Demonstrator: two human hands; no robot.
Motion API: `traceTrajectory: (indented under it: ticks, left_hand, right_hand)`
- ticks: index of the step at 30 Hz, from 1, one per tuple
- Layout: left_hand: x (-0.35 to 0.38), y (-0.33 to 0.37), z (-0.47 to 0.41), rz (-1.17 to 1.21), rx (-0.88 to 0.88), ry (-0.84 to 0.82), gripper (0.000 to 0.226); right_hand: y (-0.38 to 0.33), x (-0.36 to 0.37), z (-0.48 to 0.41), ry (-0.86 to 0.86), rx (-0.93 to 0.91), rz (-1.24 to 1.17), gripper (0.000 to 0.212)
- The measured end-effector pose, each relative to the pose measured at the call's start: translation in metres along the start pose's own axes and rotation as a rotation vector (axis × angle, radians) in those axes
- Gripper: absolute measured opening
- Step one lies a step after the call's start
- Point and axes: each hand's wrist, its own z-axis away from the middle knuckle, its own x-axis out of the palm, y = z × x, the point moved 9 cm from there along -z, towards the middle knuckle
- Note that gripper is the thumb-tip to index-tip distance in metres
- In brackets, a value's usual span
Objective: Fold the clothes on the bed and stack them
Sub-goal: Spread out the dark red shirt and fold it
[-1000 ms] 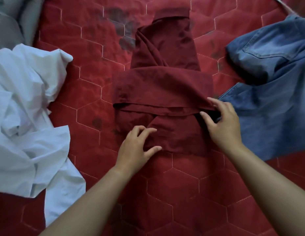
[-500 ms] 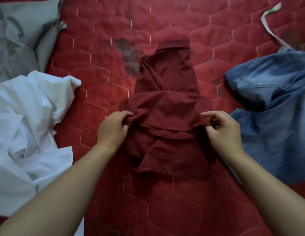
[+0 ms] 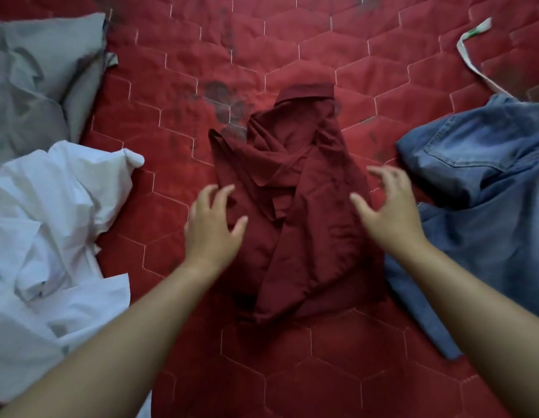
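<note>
A dark maroon garment point(image 3: 295, 206) lies crumpled and loosely bunched in the middle of the red quilted bed point(image 3: 337, 357), its collar end pointing away from me. My left hand point(image 3: 212, 227) hovers at the garment's left edge, fingers spread and relaxed, holding nothing. At the right edge my right hand point(image 3: 385, 211) hangs with splayed fingers, also holding nothing. Crumpled white clothing point(image 3: 51, 224) lies to the left, and blue denim jeans point(image 3: 485, 200) lie to the right.
A grey cloth or pillow point(image 3: 36, 86) sits at the far left. A pale strap with a green mark point(image 3: 470, 43) lies at the far right above the jeans. Dark stains point(image 3: 220, 98) mark the quilt behind the maroon garment.
Both hands have let go of the maroon garment's folded edge and opened. The neat fold has collapsed into a rumpled heap. The view has shifted back.
</note>
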Motion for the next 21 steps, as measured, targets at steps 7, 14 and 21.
traceTrajectory:
  ticks: [7,14,21]
  left_hand:
    - [0.048,-0.034,0.056,0.156,-0.228,-0.083,0.072]
    - [0.058,-0.028,0.097,0.261,-0.18,-0.131,0.065]
    - [0.059,-0.048,0.209,0.268,-0.224,-0.199,0.063]
  right_hand:
    - [0.041,0.043,0.061,-0.146,0.216,0.086,0.076]
    - [0.031,0.038,0.098,-0.132,0.192,0.056,0.066]
    - [0.043,0.03,0.198,-0.218,0.144,0.139,0.064]
